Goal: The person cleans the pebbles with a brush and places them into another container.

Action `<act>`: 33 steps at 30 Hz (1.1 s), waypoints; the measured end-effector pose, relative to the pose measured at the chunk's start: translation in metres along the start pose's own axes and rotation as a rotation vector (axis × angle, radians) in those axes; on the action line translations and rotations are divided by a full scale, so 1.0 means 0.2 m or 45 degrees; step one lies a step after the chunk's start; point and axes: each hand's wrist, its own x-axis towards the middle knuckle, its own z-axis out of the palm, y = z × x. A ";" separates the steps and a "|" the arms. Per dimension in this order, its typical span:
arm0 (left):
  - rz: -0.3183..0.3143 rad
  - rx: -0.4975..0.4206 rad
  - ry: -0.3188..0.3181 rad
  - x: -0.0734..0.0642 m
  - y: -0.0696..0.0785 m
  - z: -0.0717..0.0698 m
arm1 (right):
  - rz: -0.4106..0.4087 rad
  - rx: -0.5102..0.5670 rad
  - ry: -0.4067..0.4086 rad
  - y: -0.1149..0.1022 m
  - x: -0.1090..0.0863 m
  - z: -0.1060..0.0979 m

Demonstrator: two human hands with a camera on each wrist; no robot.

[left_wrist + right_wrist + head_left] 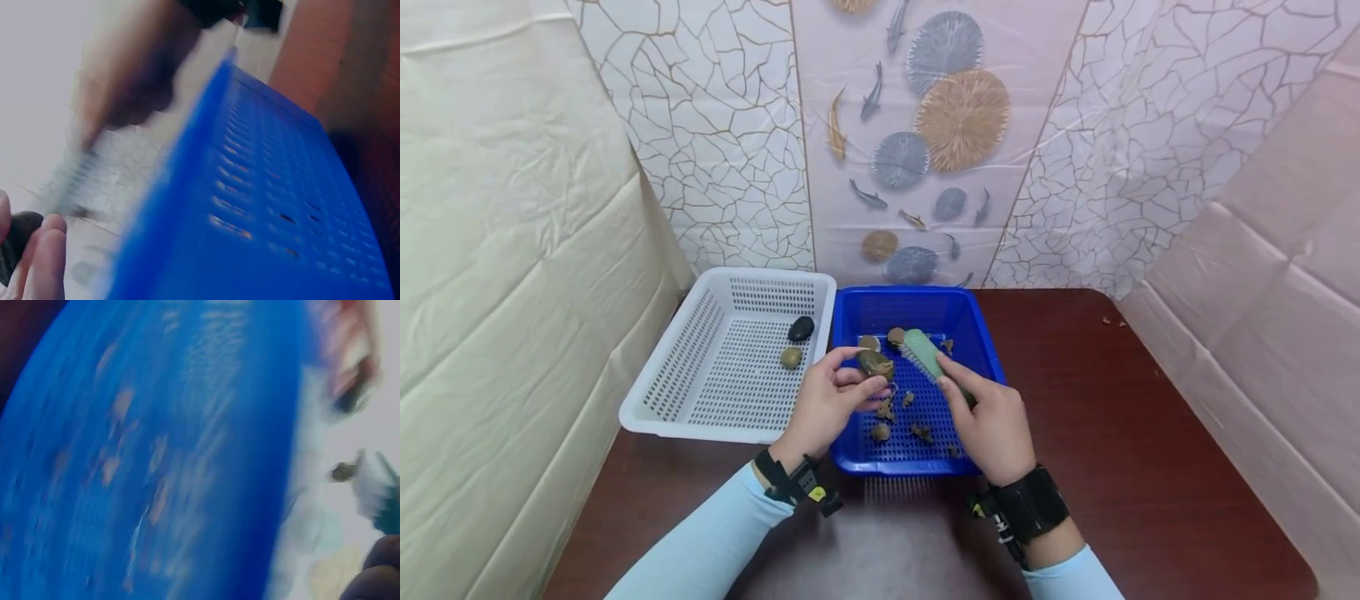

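My left hand pinches a dark olive stone with brown mud stuck on its right end, over the blue basket. To the right, my right hand grips a green scrub brush, its pale bristles facing left toward the stone, a small gap between them. In the left wrist view the stone shows between the fingertips. The right wrist view is blurred, with the brush at its right edge. Inside the blue basket lie several mud clumps and brown stones.
A white basket stands left of the blue one, holding a black stone and a tan stone. Both sit on a dark red-brown table. Small crumbs lie at the table's far right. Cloth walls surround it.
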 end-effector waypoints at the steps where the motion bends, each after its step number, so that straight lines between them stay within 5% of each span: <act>1: -0.008 0.022 0.008 0.00 0.00 0.00 | -0.032 0.042 -0.011 -0.02 0.00 0.00; 4: -0.016 0.076 0.026 0.00 -0.01 0.01 | -0.054 0.116 -0.084 -0.03 0.00 0.03; 7: -0.029 0.090 0.040 0.00 -0.02 0.01 | 0.042 0.049 -0.151 0.00 0.00 0.05; 12: -0.038 0.092 0.037 0.00 -0.03 0.00 | 0.089 0.001 -0.123 0.02 0.00 0.03; 18: -0.045 0.136 0.029 0.01 -0.04 -0.01 | 0.025 0.165 -0.119 -0.03 -0.01 0.04; 22: -0.011 0.098 0.021 0.00 -0.01 -0.01 | 0.130 0.037 -0.186 0.03 -0.01 0.05; 25: 0.025 0.137 0.014 0.01 0.01 -0.01 | 0.151 -0.028 -0.107 0.05 -0.02 0.03; 28: 0.055 0.272 0.020 0.02 0.01 -0.02 | 0.055 0.094 -0.034 0.01 -0.02 0.02; 33: 0.086 0.433 -0.021 0.02 0.01 -0.02 | 0.031 0.305 -0.176 -0.04 -0.01 0.04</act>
